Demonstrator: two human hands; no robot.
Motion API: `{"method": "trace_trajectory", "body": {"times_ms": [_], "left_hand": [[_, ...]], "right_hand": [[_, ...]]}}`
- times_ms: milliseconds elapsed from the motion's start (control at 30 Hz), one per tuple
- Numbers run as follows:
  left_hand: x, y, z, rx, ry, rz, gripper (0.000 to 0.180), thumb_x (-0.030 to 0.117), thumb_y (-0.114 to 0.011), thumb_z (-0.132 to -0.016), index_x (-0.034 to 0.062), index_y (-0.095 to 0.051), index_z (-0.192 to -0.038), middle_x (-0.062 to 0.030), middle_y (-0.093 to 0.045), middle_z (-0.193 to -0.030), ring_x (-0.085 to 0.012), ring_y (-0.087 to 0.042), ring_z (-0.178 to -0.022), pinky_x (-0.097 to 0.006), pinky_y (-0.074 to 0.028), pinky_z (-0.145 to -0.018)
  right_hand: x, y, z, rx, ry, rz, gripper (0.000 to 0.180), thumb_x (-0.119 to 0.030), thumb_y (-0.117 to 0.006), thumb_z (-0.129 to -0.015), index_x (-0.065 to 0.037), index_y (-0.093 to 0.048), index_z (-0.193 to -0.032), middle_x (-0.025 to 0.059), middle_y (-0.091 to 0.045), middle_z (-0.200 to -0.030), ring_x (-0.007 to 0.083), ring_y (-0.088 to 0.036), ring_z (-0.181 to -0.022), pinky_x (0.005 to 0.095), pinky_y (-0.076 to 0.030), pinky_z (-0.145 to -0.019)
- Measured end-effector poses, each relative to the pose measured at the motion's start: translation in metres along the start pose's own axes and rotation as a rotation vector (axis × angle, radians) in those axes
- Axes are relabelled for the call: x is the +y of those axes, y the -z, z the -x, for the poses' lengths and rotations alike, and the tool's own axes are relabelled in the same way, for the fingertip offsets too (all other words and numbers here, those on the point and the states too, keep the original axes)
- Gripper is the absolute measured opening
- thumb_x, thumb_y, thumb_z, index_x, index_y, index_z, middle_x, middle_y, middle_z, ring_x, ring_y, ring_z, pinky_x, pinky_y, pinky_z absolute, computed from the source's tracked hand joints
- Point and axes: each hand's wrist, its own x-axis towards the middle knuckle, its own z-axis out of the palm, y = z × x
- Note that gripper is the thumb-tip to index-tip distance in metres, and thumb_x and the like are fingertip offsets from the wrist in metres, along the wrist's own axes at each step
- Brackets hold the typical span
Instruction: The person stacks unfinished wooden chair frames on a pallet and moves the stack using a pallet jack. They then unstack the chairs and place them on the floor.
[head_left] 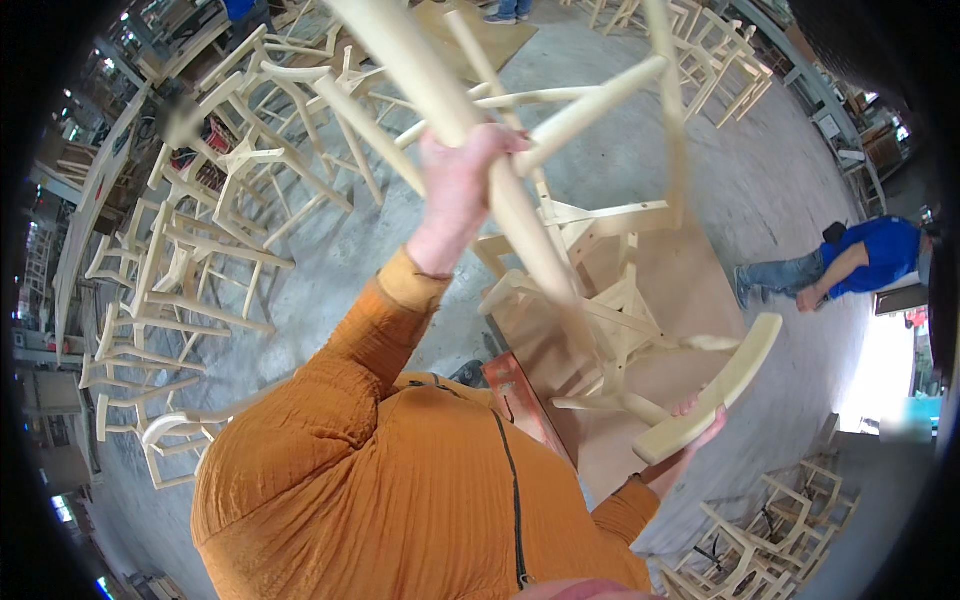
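Observation:
A bare pale wooden chair frame is lifted in front of me, tilted, its legs and rungs reaching toward the top of the view. My left hand is closed round one thick leg, close to where a rung joins it. Lower right, my right hand grips a curved wooden rail from behind, with only some fingers showing. Between the hands are braced seat parts; whether they all belong to one chair I cannot tell. Parts of the frame are blurred.
A brown board lies beneath the chair, with an orange-red box-like thing at its near edge. Several unfinished chairs crowd the left, with more chairs lower right. A person in blue is at the right.

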Motion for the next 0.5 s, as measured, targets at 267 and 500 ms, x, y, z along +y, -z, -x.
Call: {"method": "trace_trajectory", "body": {"times_ms": [267,500], "left_hand": [[0.038,0.056,0.01,0.058,-0.166,-0.002,0.015,0.004,-0.054,-0.075,-0.0024,-0.048,-0.088,-0.0129,-0.058,-0.073,-0.0241,-0.061,-0.071,-0.041,-0.053,-0.078],[0.096,0.13,-0.04,0.292,-0.329,-0.021,0.011,0.003,-0.056,-0.076,-0.0034,-0.051,-0.083,-0.0125,-0.056,-0.067,-0.0223,-0.06,-0.067,-0.041,-0.054,-0.073]], "right_hand": [[0.049,-0.136,-0.011,-0.174,-0.164,0.057,0.052,-0.042,-0.055,-0.08,-0.007,-0.045,-0.118,0.0066,-0.052,-0.076,0.0167,-0.053,-0.056,0.0315,-0.048,-0.049],[0.109,-0.256,-0.08,-0.353,-0.22,0.229,0.045,-0.037,-0.059,-0.081,-0.001,-0.043,-0.103,0.0081,-0.051,-0.069,0.0176,-0.055,-0.053,0.0318,-0.049,-0.045]]}}
